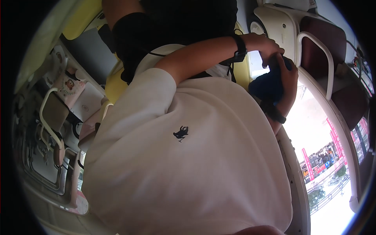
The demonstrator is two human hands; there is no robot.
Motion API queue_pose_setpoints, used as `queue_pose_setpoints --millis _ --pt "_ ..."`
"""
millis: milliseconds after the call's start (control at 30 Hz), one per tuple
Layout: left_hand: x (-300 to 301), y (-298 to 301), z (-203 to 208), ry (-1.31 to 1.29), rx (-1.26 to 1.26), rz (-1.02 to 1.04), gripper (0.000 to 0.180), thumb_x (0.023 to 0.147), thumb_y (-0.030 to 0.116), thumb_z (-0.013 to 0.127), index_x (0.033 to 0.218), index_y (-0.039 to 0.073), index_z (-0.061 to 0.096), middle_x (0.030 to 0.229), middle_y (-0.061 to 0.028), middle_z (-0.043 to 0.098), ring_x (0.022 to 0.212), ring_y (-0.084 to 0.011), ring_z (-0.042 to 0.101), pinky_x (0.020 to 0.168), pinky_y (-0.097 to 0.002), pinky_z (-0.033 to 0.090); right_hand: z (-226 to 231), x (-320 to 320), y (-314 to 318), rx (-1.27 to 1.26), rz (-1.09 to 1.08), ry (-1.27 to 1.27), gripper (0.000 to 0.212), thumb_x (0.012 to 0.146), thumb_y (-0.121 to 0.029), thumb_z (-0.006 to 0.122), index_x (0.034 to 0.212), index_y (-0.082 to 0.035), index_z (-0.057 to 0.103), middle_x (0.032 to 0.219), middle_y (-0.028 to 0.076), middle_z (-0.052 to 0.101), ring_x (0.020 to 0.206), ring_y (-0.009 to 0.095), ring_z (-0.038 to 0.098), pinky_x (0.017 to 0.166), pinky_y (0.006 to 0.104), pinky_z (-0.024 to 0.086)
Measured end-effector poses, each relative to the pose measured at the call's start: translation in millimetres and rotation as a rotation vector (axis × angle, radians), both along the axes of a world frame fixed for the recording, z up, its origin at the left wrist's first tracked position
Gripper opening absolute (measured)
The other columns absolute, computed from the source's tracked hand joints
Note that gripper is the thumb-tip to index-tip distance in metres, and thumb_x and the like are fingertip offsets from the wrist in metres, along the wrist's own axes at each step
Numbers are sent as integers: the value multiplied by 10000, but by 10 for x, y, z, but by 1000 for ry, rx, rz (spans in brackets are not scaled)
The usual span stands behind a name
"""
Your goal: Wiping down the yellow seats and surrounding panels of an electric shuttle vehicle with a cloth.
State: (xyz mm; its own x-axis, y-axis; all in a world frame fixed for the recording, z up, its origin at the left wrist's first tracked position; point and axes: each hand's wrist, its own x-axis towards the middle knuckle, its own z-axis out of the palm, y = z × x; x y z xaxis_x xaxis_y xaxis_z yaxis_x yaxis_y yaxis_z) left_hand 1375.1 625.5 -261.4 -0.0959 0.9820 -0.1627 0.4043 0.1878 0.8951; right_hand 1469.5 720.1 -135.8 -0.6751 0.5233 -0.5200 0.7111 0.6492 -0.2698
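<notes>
Bundle point(267, 84), dark blue and soft-looking, is held off to the person's right, beside the white shirt point(219, 156) and near the bright window point(299, 105). It is grasped by the right hand point(290, 78), whose palm is laid along its outer side; that way, it seems, its weight is carried by one grip and its upper end is left within the left hand's reach. By the left hand point(265, 45) that end is met from above, with fingers bent downward; whether anything is pinched there cannot be told.

The left forearm point(199, 58) is stretched across the body, probably because the bundle is kept so far to one side, and its wrist is circled by a black watch point(239, 49). The right forearm is partly hidden by the shirt, and its hand is turned upward, past a dark wristband point(273, 112), until the fingertips of both hands are nearly brought together.
</notes>
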Motion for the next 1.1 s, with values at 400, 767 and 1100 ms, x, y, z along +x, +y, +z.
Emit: queue_pose_setpoints --millis 400,767,1100 --pt "-98 8 -309 98 -212 61 856 599 313 889 1358 172 519 1163 -92 643 1118 -327 618 882 -468 507 -243 -412 -76 326 185 -180 667 878 -696 454 1226 -162 650 1226 191 653 1177 396 592 1007 486 450" --pt "-94 -141 687 77 108 -155 444 781 99 662 1222 122 609 1112 -155 654 1078 -346 614 899 -440 495 748 232 35 -7 135 -230 521 922 -485 616 1198 -44 642 1121 205 689 1053 324 672 919 403 512" --pt "-114 -192 362 -28 95 275 296 808 130 558 1073 138 690 958 -130 717 912 -307 685 782 -422 518 110 -20 -365 395 537 -169 344 828 -214 688 1107 -33 600 1009 224 682 961 409 666 823 492 538"
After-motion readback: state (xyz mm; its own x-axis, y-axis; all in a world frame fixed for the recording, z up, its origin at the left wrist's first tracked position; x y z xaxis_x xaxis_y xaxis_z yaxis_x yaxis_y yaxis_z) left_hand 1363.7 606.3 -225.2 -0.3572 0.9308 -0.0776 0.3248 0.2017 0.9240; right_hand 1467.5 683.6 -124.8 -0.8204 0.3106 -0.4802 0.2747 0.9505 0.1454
